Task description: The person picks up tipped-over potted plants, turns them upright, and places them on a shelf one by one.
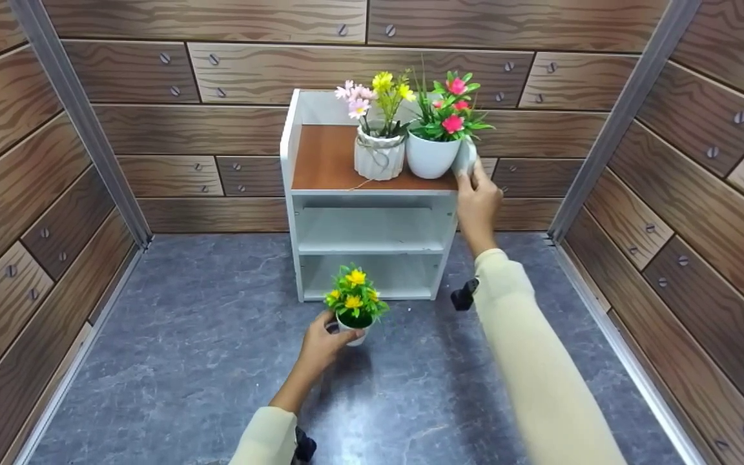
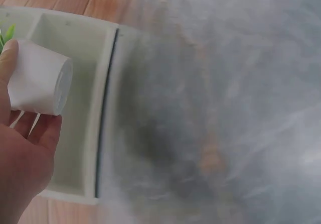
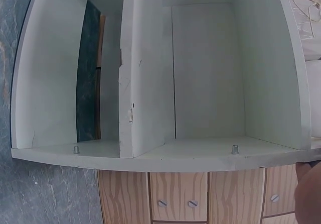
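My left hand holds a small white pot with yellow flowers, in front of the small white shelf unit. In the left wrist view, thumb and fingers lie on opposite sides of the smooth white pot, its base tipped toward the right of the picture. My right hand grips the upper right side panel of the unit. From the right wrist, that side panel runs along the lower part of the picture, with part of the hand at the right edge.
On the unit's brown top stand a ribbed white pot with pink and yellow flowers and a smooth white pot with red flowers. Two compartments lie below. Wood-patterned walls enclose the grey marbled floor.
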### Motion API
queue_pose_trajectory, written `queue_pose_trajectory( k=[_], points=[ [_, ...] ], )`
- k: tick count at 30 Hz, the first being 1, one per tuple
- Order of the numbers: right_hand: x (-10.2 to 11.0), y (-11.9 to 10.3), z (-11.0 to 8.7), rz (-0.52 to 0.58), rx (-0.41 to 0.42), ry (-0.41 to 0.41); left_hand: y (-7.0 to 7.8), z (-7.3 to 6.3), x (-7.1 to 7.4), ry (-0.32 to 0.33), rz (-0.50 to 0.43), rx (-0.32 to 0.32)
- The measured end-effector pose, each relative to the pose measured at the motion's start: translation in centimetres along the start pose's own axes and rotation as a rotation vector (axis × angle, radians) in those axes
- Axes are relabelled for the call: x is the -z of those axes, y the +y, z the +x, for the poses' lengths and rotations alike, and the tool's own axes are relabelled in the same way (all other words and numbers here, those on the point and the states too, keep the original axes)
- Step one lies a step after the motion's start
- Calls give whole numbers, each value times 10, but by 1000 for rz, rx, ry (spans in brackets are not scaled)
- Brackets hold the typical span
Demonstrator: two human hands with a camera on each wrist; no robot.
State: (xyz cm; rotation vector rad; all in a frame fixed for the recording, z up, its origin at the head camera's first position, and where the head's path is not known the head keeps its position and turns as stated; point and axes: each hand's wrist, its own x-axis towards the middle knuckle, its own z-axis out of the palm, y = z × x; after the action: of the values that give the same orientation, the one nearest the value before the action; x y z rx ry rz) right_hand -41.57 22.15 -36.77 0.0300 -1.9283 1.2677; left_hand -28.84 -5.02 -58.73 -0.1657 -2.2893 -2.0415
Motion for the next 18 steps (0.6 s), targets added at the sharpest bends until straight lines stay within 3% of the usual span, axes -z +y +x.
queue_pose_trajectory(
  k=[8, 18],
  points=[
    [1, 0, 0, -10, -1, 4, 35, 11, 8, 29, 55, -31],
    [0, 0, -1, 3, -3, 4, 90, 25, 21, 186, 120, -170]
  ],
)
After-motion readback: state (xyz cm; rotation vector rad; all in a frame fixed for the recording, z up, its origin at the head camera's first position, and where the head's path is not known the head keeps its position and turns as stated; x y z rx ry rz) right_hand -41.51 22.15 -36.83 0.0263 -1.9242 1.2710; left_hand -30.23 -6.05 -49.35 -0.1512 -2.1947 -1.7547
